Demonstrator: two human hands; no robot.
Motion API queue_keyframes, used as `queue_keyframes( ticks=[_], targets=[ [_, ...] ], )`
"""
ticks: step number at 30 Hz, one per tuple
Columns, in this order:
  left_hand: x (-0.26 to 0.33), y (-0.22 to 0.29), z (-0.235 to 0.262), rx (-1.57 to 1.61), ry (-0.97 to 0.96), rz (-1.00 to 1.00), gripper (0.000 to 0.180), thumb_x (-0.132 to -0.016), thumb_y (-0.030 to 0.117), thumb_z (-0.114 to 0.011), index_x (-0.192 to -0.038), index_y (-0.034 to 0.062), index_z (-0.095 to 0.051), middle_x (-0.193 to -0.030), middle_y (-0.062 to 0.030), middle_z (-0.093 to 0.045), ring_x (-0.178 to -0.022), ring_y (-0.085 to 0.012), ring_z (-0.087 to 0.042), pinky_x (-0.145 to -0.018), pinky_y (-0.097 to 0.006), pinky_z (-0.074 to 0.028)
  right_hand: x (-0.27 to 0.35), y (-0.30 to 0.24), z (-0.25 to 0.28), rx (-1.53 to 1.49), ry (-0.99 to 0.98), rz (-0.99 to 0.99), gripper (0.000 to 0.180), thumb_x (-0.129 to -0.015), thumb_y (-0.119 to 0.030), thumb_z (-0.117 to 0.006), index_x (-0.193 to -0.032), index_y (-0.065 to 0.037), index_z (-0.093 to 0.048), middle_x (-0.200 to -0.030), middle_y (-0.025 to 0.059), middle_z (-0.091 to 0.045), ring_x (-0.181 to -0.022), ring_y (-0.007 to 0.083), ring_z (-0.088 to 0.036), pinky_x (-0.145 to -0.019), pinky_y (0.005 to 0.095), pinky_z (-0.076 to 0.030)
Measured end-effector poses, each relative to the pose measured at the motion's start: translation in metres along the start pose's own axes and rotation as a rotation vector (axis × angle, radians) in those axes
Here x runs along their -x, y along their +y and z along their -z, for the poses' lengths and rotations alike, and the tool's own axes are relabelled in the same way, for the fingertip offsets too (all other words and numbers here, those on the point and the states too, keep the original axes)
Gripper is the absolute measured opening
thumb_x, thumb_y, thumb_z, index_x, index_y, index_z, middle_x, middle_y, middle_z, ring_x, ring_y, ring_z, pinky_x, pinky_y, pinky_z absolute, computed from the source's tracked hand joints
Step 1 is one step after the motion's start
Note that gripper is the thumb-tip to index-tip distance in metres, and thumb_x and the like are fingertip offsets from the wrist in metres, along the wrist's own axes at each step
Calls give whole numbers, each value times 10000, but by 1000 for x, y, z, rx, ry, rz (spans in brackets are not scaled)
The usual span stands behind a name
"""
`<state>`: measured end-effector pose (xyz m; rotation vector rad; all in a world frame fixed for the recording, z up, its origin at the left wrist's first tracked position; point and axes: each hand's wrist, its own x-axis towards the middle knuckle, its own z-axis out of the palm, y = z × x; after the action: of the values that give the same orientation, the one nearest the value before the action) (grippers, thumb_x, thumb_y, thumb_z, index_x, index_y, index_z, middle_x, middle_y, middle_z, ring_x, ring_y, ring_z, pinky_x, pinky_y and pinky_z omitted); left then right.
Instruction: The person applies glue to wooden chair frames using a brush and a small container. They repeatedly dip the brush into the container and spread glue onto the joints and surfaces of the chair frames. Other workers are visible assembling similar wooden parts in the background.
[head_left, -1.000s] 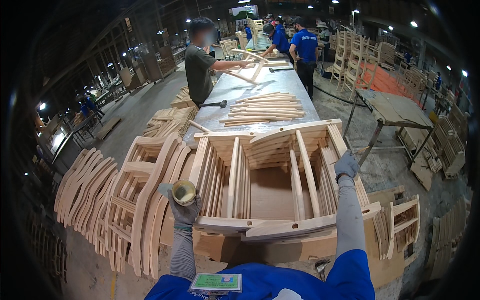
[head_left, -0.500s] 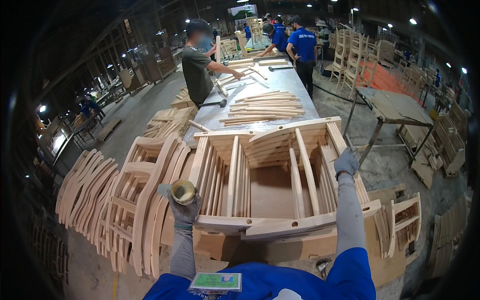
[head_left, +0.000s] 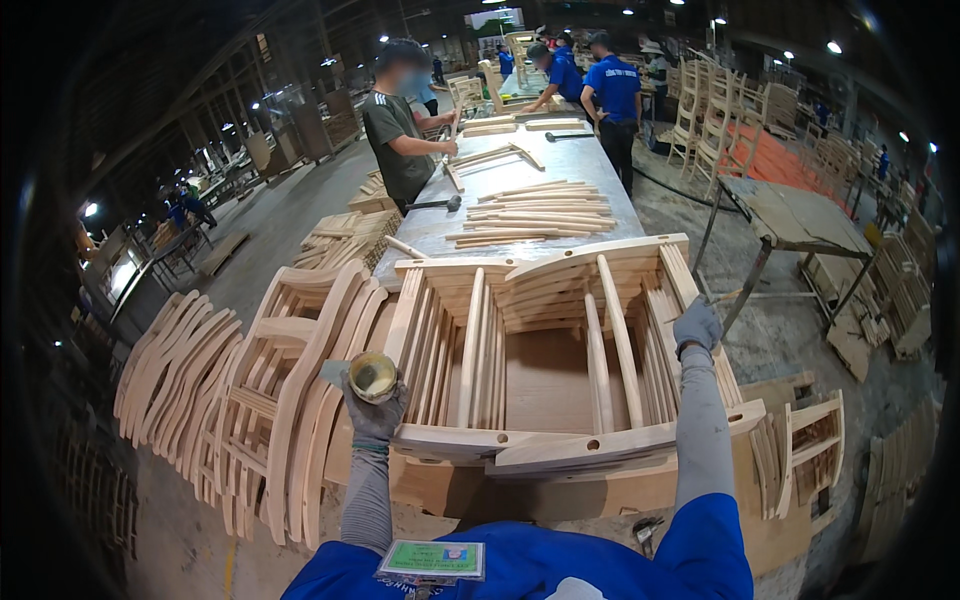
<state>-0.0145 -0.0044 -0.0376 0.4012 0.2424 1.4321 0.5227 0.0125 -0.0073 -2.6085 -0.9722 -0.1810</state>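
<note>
In my gloved left hand (head_left: 375,415) is a small round cup (head_left: 373,378) with a pale yellowish substance inside, tilted so its mouth faces up. A flat pale piece (head_left: 334,372) juts out beside the cup on its left. My gloved right hand (head_left: 697,325) is closed at the right side of a stack of wooden chair frames (head_left: 590,446); what its fingers hold is too small to make out. The stacked frames lie in front of me, with round rungs across them and holes in their near rails.
Curved wooden frames (head_left: 285,400) lean at the left. Loose sticks (head_left: 540,212) and a mallet (head_left: 437,204) lie on the long metal table (head_left: 500,172). A co-worker (head_left: 400,135) stands at its left side, others farther back. A bare side table (head_left: 795,215) stands at right.
The view has shifted slightly. My right hand stays by the frames' right side and my left hand still holds the cup. The co-worker at left has drawn the outstretched hand back toward the body.
</note>
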Motion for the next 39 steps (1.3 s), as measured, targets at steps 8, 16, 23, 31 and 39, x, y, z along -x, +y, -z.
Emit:
queue_keyframes(
  ticks=[8, 16, 23, 31, 39],
  targets=[
    [5, 2, -4, -26, -13, 14, 567, -823, 590, -525, -1162, 135, -548, -1059, -143, -619, -984, -304, -598, -812, -439, -519, 4, -5, 2, -14, -10, -19, 316, -874, -164, -469, -1178, -80, -499, -1106, 181, -590, -1031, 330, -576, -852, 433, -444],
    [2, 0, -4, 4, -1, 1, 563, -827, 579, -529, -1163, 128, -547, -1066, -150, -616, -995, -305, -593, -820, -435, -513, 0, -2, -1, 19, -26, -9, 372, -866, -167, -482, -1224, -67, -458, -1082, 175, -577, -989, 321, -578, -812, 430, -472],
    [3, 2, -1, 1, 57, -23, 592, -815, 590, -538, -1172, 118, -535, -1051, -172, -609, -964, -311, -596, -806, -438, -513, 2, -4, 2, 20, -46, -8, 370, -882, -171, -459, -1239, -72, -459, -1112, 191, -563, -1009, 329, -570, -823, 422, -472],
    [3, 2, -2, -5, 70, -32, 592, -823, 598, -516, -1170, 119, -525, -1043, -181, -596, -944, -309, -596, -770, -434, -527, 1, -3, 0, 5, -58, 10, 371, -898, -174, -428, -1252, -67, -455, -1146, 200, -552, -1033, 344, -559, -838, 431, -465],
    [4, 1, -4, -35, 73, -34, 566, -822, 594, -521, -1167, 145, -510, -1056, -127, -582, -941, -281, -583, -755, -407, -531, 1, -4, -1, -4, -42, -16, 337, -887, -163, -432, -1206, -63, -472, -1118, 196, -566, -1018, 339, -568, -832, 424, -468]
  ],
)
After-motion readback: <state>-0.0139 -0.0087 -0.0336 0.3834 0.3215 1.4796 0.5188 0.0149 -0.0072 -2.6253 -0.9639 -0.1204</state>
